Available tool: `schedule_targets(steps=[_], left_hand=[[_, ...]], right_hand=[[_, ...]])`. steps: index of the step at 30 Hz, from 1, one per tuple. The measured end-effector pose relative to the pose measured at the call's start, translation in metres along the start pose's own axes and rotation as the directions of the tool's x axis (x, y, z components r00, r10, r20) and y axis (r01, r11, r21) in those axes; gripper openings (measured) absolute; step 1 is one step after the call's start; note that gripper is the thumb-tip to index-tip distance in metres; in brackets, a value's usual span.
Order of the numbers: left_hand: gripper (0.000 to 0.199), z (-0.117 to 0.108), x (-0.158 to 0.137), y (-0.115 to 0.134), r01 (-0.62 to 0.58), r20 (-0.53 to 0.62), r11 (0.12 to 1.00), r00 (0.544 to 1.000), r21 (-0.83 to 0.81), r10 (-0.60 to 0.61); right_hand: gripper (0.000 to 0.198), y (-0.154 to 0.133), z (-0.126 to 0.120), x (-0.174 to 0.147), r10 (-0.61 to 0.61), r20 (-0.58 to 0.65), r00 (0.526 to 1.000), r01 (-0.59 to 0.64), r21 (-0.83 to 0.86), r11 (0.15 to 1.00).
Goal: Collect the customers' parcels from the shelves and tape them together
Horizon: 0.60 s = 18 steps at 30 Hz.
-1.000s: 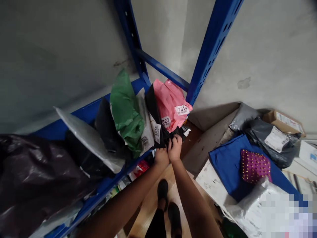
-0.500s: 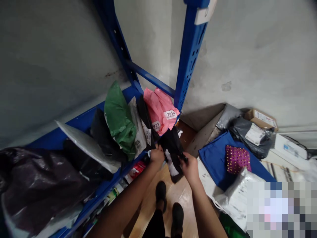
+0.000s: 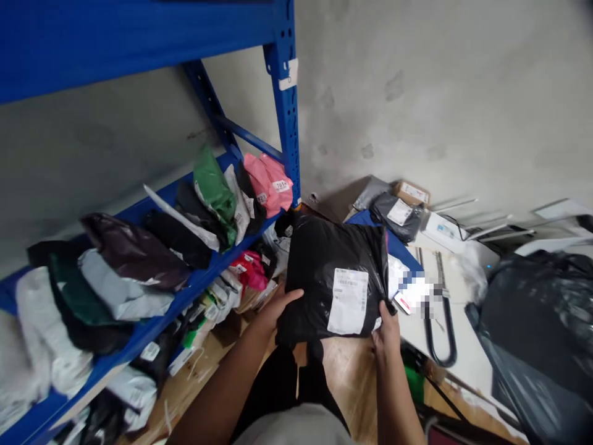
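A black plastic mailer bag (image 3: 315, 266) is held out in front of my body, with a white shipping label (image 3: 348, 301) facing up. My left hand (image 3: 280, 306) grips its left edge, thumb on top and the other fingers hidden beneath. At the lower right corner, my right hand (image 3: 386, 327) pinches the bag, close to a small white sticker. To the left of the bag, a pink parcel bag (image 3: 266, 179) with number stickers stands at the end of the blue shelf (image 3: 199, 281).
Several parcel bags, among them a green one (image 3: 215, 191) and a dark purple one (image 3: 134, 247), line the shelf. More packages lie below it. On the right, a white table (image 3: 467, 334) carries a grey parcel (image 3: 398, 213) and a small cardboard box (image 3: 411, 191). A large black bag (image 3: 542, 309) stands far right.
The black mailer bag has come up from low beside the shelf and now lies flat with its label showing. Both hands rose with it, and the view has shifted to take in more shelf and table.
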<state>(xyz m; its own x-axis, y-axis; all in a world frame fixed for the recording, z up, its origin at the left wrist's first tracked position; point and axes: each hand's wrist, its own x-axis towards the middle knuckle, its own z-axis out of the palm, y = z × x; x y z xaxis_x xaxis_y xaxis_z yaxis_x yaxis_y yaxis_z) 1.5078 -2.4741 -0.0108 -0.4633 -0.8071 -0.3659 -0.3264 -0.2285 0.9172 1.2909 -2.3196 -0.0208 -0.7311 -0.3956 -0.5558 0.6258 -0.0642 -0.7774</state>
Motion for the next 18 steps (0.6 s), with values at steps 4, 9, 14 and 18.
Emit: schedule_targets(steps=[4, 9, 14, 18], left_hand=[[0.078, 0.018, -0.037, 0.026, 0.061, 0.013, 0.981, 0.998, -0.185, -0.060], [0.072, 0.034, -0.067, 0.042, 0.110, -0.047, 0.953, 0.991, -0.281, -0.129], [0.056, 0.040, -0.086, 0.054, 0.053, -0.168, 0.967, 0.981, -0.250, -0.097], [0.061, 0.026, -0.092, 0.043, -0.026, -0.234, 0.984, 0.972, -0.174, -0.016]], right_hand=[[0.049, -0.018, -0.023, -0.019, -0.050, 0.072, 0.996, 0.047, 0.031, 0.998], [0.043, -0.026, -0.046, -0.032, -0.091, 0.152, 0.984, 0.080, 0.077, 0.994], [0.052, -0.025, -0.066, -0.028, -0.167, 0.218, 0.962, 0.188, -0.082, 0.979], [0.079, -0.025, -0.087, 0.006, -0.245, 0.065, 0.967, 0.252, -0.344, 0.905]])
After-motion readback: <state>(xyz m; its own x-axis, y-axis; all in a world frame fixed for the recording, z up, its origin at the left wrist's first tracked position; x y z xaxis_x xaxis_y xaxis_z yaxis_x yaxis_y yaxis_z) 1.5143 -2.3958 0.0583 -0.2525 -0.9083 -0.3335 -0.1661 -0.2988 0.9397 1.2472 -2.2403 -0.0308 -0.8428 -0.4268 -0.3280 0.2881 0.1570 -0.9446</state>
